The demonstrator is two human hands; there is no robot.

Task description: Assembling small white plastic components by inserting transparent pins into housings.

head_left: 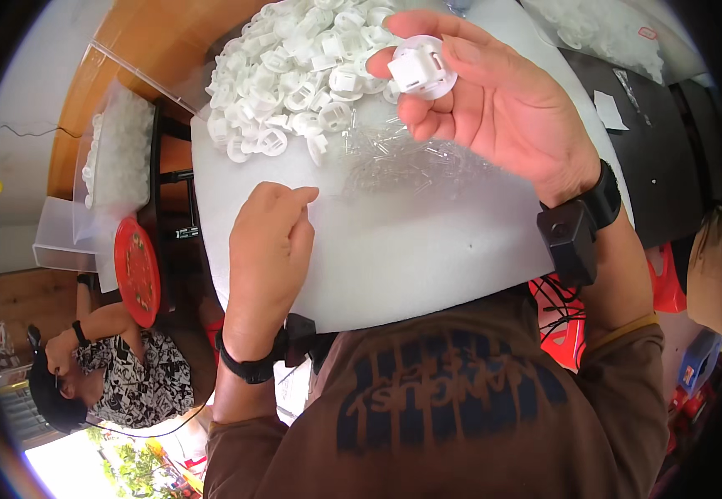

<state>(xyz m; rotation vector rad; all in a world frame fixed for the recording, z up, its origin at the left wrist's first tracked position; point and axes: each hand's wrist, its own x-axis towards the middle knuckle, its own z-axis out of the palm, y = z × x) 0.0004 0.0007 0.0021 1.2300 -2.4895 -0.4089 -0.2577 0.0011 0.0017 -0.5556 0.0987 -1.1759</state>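
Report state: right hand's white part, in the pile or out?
Out. The right hand holds the round-flanged white plastic part up, not lying in the pile of white parts.

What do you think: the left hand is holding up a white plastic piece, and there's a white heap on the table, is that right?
Not the left hand: the head view shows the right hand holding up the white plastic piece.
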